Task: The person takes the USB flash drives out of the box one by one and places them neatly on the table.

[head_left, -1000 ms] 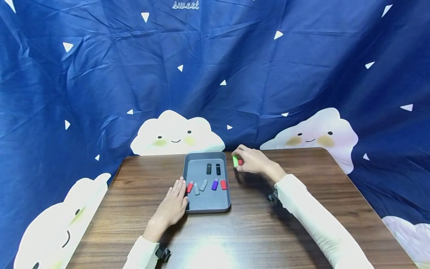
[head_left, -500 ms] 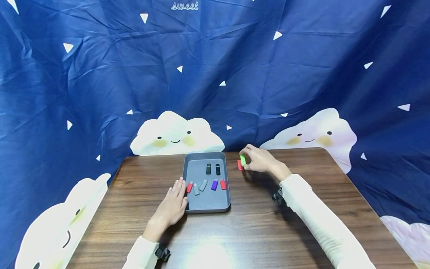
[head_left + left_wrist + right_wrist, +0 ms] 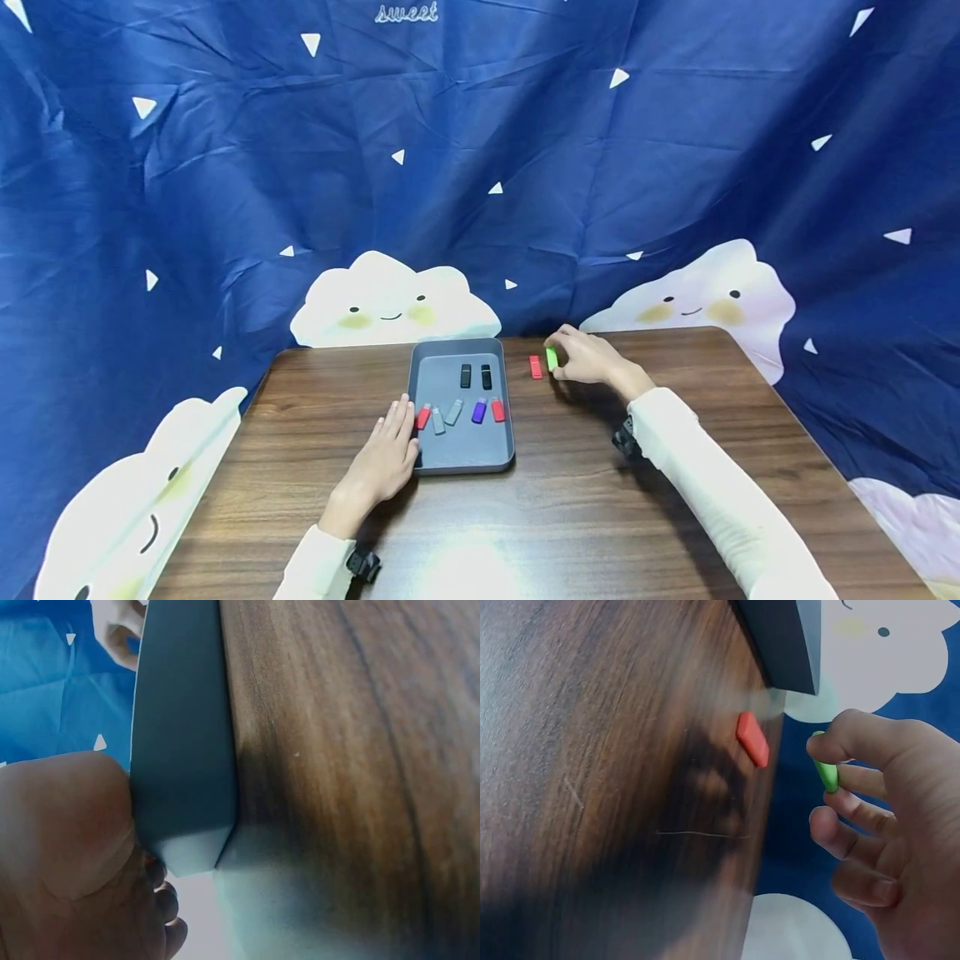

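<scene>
My right hand (image 3: 594,361) pinches a bright green USB stick (image 3: 552,359) between thumb and fingers near the table's far edge. In the right wrist view the green stick (image 3: 827,775) stands out from the hand, partly covered by the thumb. Just left of it a red USB stick (image 3: 536,367) lies on the table, apart from the hand. My left hand (image 3: 381,460) lies with straight fingers along the left side of the grey tray (image 3: 465,455). Inside the tray are two black sticks (image 3: 466,377) in a row, and nearer me red, grey and purple ones (image 3: 478,412).
A brown wooden table (image 3: 600,517) carries everything. Behind its far edge hangs a blue curtain (image 3: 450,167) with white triangles and clouds. The tray's raised wall (image 3: 184,727) stands close beside my left hand.
My right hand has carried the green stick from left of the red stick, across it, to its right side. The red stick is now uncovered. My left hand and the tray have stayed put.
</scene>
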`<state>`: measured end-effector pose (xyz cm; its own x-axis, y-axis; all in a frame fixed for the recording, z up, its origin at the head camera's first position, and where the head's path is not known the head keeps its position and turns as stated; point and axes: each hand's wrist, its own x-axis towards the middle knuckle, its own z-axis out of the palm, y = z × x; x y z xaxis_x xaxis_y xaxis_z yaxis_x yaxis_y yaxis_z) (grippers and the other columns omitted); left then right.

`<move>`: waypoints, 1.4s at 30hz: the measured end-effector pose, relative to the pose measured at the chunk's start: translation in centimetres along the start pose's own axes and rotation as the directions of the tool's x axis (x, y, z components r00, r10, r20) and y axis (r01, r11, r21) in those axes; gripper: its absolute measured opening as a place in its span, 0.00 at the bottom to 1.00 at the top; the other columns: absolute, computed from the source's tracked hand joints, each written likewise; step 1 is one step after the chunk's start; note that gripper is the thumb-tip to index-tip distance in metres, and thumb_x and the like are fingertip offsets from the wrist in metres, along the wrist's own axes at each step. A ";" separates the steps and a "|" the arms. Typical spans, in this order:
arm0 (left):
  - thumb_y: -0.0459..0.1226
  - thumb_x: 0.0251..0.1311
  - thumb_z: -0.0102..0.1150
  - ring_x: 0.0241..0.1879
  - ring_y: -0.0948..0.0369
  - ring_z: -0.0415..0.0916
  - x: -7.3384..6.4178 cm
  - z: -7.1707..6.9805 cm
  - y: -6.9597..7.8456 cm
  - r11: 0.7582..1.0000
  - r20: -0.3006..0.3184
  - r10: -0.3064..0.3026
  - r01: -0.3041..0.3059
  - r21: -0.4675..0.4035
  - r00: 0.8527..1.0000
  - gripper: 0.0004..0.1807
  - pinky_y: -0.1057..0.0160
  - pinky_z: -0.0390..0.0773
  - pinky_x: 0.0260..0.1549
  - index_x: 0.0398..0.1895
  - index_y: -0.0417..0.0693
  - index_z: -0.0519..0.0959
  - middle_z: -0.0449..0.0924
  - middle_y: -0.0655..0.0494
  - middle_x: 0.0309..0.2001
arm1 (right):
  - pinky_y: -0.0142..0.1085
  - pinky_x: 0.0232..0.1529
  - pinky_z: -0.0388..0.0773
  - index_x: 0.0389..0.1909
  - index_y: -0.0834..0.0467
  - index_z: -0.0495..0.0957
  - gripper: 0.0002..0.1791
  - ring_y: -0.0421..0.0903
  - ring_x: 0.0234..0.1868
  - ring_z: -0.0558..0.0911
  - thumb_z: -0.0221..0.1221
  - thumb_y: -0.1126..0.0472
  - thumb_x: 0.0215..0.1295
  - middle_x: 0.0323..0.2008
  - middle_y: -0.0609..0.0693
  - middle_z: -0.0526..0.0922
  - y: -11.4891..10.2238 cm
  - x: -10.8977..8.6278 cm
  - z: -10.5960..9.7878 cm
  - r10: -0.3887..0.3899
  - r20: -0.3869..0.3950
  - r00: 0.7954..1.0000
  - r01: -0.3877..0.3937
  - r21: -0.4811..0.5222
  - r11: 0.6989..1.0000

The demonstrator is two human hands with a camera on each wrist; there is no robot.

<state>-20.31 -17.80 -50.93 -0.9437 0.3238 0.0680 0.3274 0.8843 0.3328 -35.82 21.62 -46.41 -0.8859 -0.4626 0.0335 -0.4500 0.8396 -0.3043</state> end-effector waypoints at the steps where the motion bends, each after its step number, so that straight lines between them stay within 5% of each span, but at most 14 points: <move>1: 0.36 0.80 0.46 0.83 0.36 0.52 0.0 0.1 -0.1 1.000 -0.003 0.002 -0.002 -0.002 1.000 0.33 0.35 0.58 0.80 0.81 0.27 0.57 0.52 0.33 0.84 | 0.56 0.53 0.83 0.64 0.56 0.81 0.31 0.54 0.47 0.84 0.71 0.54 0.59 0.61 0.55 0.79 0.1 0.1 0.1 0.004 0.003 1.000 -0.004 0.001 1.000; 11: 0.40 0.81 0.41 0.82 0.34 0.53 0.0 1.5 -1.2 0.999 -0.057 0.045 -0.046 -0.009 0.997 0.34 0.32 0.59 0.78 0.82 0.28 0.56 0.52 0.32 0.84 | 0.55 0.54 0.83 0.64 0.57 0.81 0.30 0.52 0.50 0.83 0.71 0.56 0.60 0.61 0.55 0.79 1.1 0.1 1.4 0.043 0.021 0.999 -0.044 0.012 0.999; 19: 0.37 0.80 0.46 0.83 0.36 0.53 -0.1 0.1 0.1 1.000 -0.008 0.001 -0.001 -0.005 1.000 0.33 0.35 0.58 0.80 0.80 0.26 0.58 0.53 0.32 0.84 | 0.57 0.57 0.82 0.66 0.59 0.81 0.31 0.55 0.52 0.84 0.70 0.57 0.60 0.63 0.56 0.79 1.5 0.2 1.9 0.047 0.046 0.998 -0.048 0.029 0.998; 42: 0.38 0.81 0.46 0.83 0.36 0.53 -0.1 0.1 0.2 1.000 0.002 -0.009 0.009 0.009 1.000 0.33 0.35 0.58 0.81 0.81 0.26 0.57 0.52 0.32 0.84 | 0.57 0.58 0.82 0.66 0.59 0.80 0.29 0.56 0.55 0.83 0.69 0.59 0.63 0.65 0.58 0.79 2.5 0.6 3.5 0.069 0.045 0.997 -0.070 0.017 0.997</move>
<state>-20.19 -17.61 -50.94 -0.9465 0.3167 0.0627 0.3194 0.8903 0.3247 -37.11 22.48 -50.48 -0.9090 -0.4157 -0.0304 -0.3849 0.8650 -0.3218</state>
